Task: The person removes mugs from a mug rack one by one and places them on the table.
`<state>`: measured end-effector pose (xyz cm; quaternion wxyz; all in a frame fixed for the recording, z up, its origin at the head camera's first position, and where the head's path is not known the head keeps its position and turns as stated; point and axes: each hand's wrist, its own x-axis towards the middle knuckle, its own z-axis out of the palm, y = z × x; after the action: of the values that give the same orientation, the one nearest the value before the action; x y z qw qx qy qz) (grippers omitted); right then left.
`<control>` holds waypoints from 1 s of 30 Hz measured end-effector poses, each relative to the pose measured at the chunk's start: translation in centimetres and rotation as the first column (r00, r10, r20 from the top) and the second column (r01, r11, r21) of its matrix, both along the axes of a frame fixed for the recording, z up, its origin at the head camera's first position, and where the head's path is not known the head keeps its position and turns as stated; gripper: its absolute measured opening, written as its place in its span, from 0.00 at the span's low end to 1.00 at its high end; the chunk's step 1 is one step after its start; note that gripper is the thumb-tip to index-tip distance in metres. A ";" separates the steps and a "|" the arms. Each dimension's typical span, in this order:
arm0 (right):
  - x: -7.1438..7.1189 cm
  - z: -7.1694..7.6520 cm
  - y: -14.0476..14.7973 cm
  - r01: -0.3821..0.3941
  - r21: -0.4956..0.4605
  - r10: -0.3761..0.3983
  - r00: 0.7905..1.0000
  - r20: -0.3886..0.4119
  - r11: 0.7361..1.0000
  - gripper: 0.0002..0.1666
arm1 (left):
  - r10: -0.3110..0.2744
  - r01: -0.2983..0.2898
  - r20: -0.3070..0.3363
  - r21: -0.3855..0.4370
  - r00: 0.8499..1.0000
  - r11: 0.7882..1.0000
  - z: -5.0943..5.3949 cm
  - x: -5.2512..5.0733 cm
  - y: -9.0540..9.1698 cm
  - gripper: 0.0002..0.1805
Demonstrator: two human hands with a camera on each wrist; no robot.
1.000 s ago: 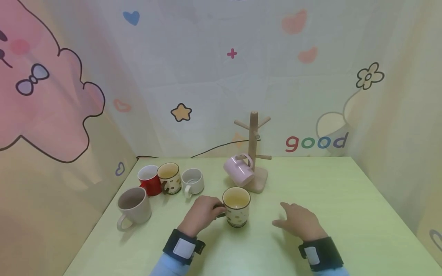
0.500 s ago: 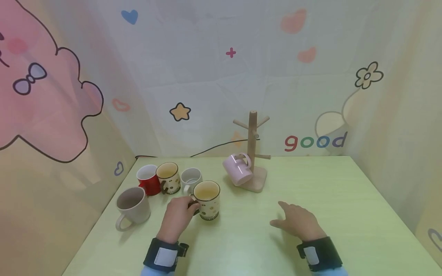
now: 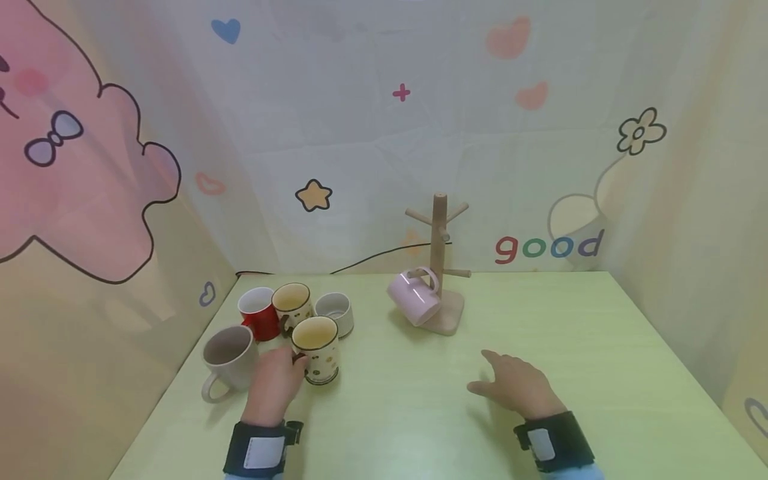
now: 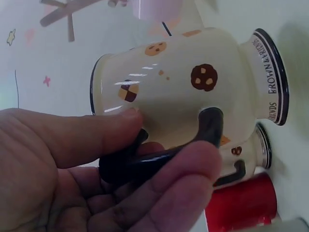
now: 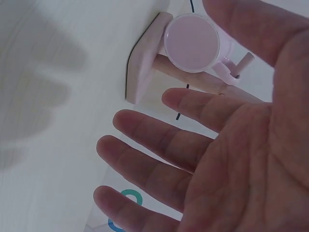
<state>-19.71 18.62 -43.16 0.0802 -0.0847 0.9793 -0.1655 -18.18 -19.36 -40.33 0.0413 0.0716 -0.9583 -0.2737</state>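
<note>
My left hand (image 3: pixel 273 385) grips the dark handle of a cream mug with cookie pictures (image 3: pixel 318 352). In the left wrist view the thumb and fingers close round that handle (image 4: pixel 145 164). The mug is upright, in front of a small white cup (image 3: pixel 337 312) and a second cookie mug (image 3: pixel 291 301); whether its base touches the table I cannot tell. My right hand (image 3: pixel 517 387) hovers over the table at the right with its fingers spread and holds nothing. Behind, a pink mug (image 3: pixel 414 297) hangs tilted by its handle from a low peg of a wooden mug tree (image 3: pixel 438 257).
A red mug (image 3: pixel 261 321) stands at the back left of the pale table (image 3: pixel 408 433). The large grey-beige mug (image 3: pixel 231 360) sits to the left of my left hand, partly hidden by it. Printed cloth walls (image 3: pixel 360 153) enclose the back and sides.
The left hand has carried the cookie mug leftward, from in front of the mug tree to the group of cups. My right hand has barely moved. The pink mug still hangs.
</note>
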 end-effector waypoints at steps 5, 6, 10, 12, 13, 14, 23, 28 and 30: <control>-0.2 -0.2 0.0 -0.001 -0.001 0.001 1.000 0.007 1.000 0.45 | 0.039 -0.039 -0.003 0.024 0.999 0.999 -0.1 0.1 -1.4 0.11; -0.2 -0.2 0.0 -0.001 0.000 0.001 1.000 0.008 1.000 0.46 | 0.048 -0.048 -0.010 0.026 0.999 0.999 -0.1 0.2 -1.7 0.12; -0.3 -0.1 -0.1 -0.003 0.001 0.003 1.000 0.011 1.000 0.46 | 0.087 -0.086 -0.046 0.020 0.995 0.996 -0.6 0.1 -2.6 0.12; -0.3 0.0 -0.2 -0.003 0.001 0.003 1.000 0.016 1.000 0.46 | 0.112 -0.111 -0.052 0.026 0.992 0.993 -0.8 0.0 -3.0 0.12; -0.2 0.0 -0.2 -0.003 0.000 0.003 1.000 0.020 1.000 0.46 | 0.121 -0.120 -0.060 0.030 0.991 0.992 -1.0 -0.1 -3.2 0.12; -0.2 0.0 -0.3 -0.002 0.000 0.002 1.000 0.023 1.000 0.45 | 0.129 -0.127 -0.068 0.029 0.989 0.991 -1.1 -0.2 -3.3 0.12; -0.2 0.1 -0.4 -0.013 -0.003 0.013 1.000 0.023 1.000 0.45 | 0.160 -0.159 -0.066 0.026 0.985 0.987 -2.8 -0.5 -4.5 0.12; -0.2 0.0 -0.4 -0.021 -0.011 0.022 1.000 0.016 1.000 0.44 | 0.173 -0.174 -0.065 -0.007 0.983 0.985 -3.1 -0.6 -4.7 0.11; -0.2 0.0 -0.4 -0.022 -0.014 0.023 1.000 0.019 1.000 0.44 | 0.172 -0.175 -0.074 -0.027 0.982 0.984 -3.0 -0.5 -4.7 0.10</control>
<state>-19.92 18.20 -43.20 0.0911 -0.0947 0.9763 -0.1721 -18.65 -24.05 -43.34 0.1002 0.1443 -0.9507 -0.2555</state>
